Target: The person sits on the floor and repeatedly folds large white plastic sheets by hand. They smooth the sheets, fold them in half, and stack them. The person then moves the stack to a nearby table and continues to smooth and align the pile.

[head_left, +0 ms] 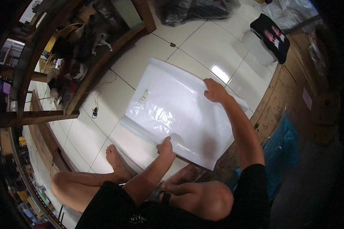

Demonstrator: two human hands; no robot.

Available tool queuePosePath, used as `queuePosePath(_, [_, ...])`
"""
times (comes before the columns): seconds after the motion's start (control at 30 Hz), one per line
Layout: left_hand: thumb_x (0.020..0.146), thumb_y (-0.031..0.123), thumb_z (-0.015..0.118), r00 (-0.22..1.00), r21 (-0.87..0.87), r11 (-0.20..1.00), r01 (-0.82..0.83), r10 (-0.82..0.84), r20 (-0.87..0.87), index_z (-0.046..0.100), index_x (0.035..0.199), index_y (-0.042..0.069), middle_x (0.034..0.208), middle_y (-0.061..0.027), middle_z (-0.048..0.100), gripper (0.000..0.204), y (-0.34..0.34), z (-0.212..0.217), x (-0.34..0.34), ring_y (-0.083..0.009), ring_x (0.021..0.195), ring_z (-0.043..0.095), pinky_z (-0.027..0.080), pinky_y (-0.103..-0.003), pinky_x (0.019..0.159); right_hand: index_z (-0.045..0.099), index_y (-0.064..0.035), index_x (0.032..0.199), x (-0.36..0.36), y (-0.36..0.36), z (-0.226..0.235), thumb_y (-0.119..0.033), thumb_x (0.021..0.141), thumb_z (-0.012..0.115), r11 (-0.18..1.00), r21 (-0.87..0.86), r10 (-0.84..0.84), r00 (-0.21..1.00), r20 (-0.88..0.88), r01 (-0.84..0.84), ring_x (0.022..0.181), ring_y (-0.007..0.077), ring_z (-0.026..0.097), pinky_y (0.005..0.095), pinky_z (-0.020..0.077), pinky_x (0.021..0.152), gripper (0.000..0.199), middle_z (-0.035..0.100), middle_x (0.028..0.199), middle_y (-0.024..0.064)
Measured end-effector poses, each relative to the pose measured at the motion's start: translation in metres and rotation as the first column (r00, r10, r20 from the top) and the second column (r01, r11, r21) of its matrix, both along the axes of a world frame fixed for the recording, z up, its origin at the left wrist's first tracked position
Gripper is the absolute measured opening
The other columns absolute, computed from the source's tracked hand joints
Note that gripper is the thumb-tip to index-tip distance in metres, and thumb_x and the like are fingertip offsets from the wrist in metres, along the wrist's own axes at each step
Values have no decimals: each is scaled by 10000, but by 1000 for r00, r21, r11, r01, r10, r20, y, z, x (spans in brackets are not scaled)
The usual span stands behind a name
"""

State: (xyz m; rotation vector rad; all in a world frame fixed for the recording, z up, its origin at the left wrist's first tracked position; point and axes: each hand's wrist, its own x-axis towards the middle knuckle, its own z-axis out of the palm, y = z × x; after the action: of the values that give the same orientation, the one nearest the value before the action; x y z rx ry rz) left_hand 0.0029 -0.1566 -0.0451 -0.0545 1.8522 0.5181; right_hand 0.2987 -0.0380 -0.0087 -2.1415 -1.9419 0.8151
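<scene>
A broad stack of glossy, whitish see-through plastic sheets or bags lies aslant on the tiled floor in front of me. At its near edge, my left hand is closed with the thumb on top, pinching the plastic. My right hand grips the far right edge, the thumb over the top and the fingers curled at the border. Toward the left side of the stack shows a small pale oblong thing; I cannot tell whether it lies on the plastic or is part of it.
On the left stands a wooden frame cluttered with odds and ends. Dark bagged plastic lies at the back. A black printed cloth rests at the back right. Cardboard and blue plastic lie on the right.
</scene>
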Motion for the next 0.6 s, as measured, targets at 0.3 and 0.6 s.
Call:
queuePosePath(0.3, [820, 155, 639, 977, 63, 986, -155, 144, 155, 313, 1347, -29, 1244, -176, 494, 646, -4, 14, 4, -316, 1090, 552, 515, -475, 854, 537, -26, 1023, -61, -63, 36, -67, 779, 566, 938, 303, 109, 972, 208, -170, 867, 328, 533, 427, 435, 786, 249, 526, 933, 159])
queuePosePath(0.6, [840, 172, 626, 951, 199, 963, -184, 122, 285, 402, 1295, -16, 1206, -153, 533, 541, -15, -2, -3, -299, 1057, 563, 510, -457, 857, 518, -68, 1117, -87, -89, 17, -269, 711, 751, 844, 427, 192, 926, 324, -324, 1103, 331, 488, 510, 380, 923, 509, 525, 1119, 172])
